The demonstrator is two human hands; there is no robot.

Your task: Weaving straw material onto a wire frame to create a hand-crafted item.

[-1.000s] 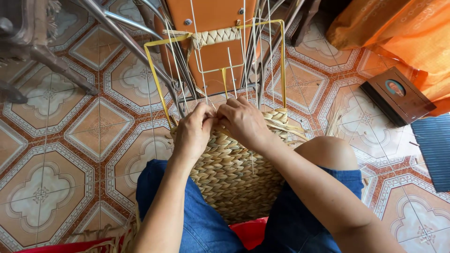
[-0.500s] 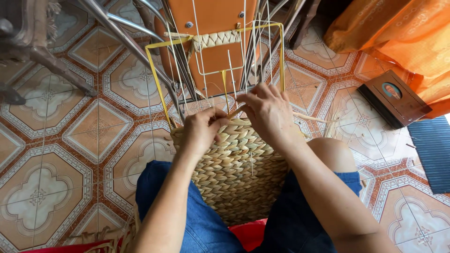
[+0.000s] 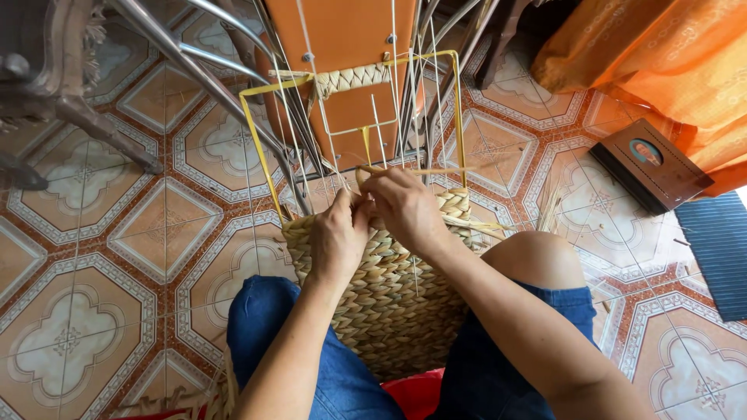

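A half-woven straw basket (image 3: 389, 295) rests between my knees, its braided wall tan and pale. A yellow wire frame (image 3: 257, 132) with thin white uprights rises from its far edge. My left hand (image 3: 338, 237) presses on the top row of the weave. Beside it, my right hand (image 3: 401, 206) pinches a flat straw strand (image 3: 436, 170) that runs to the right across the uprights. Both hands sit close together at the basket's far rim.
Patterned floor tiles (image 3: 117, 257) lie all around. Metal chair legs (image 3: 194, 70) and an orange panel (image 3: 342, 39) stand behind the frame. An orange cloth (image 3: 646, 54), a dark framed picture (image 3: 650, 175) and a blue striped mat (image 3: 720, 249) lie to the right. Loose straw lies beside my right knee.
My right hand rose up and to the right with the strand, then came back down to the rim beside the left hand. The left hand stayed on the weave.
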